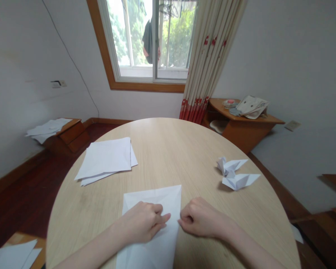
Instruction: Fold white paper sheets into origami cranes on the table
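Observation:
A folded sheet of white paper (148, 250) lies on the round table in front of me, its lower end cut off by the picture edge. My left hand (144, 222) rests on top of it, fingers bent and closed, tips pressing the paper down. At the right edge of the sheet is my right hand (198, 216), curled into a fist, with thumb and forefinger meeting at that edge; how much paper is between them is hidden. To the right, folded paper birds (236, 181) with pointed wings sit close together.
A stack of white paper (109, 157) lies at the table's left. The round wooden table (168, 149) fills the middle. Beyond it stand a corner shelf (246, 130) with a cloth bag (253, 106), a curtain (210, 56), and a low cabinet (72, 136) with papers on it.

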A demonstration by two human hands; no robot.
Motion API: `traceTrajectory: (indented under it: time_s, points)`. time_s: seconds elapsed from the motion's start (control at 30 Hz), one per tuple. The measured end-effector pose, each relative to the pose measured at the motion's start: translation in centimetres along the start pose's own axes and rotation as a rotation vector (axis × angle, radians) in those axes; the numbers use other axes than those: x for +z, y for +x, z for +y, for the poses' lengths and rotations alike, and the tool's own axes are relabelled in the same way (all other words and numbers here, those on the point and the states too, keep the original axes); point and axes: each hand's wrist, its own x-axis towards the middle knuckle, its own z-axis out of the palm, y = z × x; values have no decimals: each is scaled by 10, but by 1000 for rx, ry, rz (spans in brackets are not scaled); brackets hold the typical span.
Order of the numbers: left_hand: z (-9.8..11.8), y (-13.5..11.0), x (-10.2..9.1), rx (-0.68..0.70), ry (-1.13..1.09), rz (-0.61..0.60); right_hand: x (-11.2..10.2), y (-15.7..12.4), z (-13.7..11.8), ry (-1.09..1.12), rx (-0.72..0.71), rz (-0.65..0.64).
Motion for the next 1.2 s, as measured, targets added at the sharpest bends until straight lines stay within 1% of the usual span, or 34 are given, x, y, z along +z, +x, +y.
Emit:
traceTrajectory:
  time_s: [0.1, 0.2, 0.37, 0.6, 0.77, 0.97, 1.2]
  points:
    - [0, 0, 0, -3, -15, 8, 3, 2, 3, -69, -18, 40]
    - [0, 0, -1, -4, -7, -9, 5, 5, 8, -109, -12, 83]
    - [0, 0, -3, -1, -6, -28, 5, 10, 17, -145, 39, 148]
    - [1, 1, -2, 6, -15, -5, 6, 17, 30, -181, 138, 239]
    - [0, 0, -2, 7, -9, -11, 7, 21, 37, -207, 204, 280]
    - [-1, 0, -1, 14, -15, -11, 5, 26, 38, -236, 305, 327]
    - [-1, 0, 0, 4, -33, -13, 7, 27, 37, -246, 318, 329]
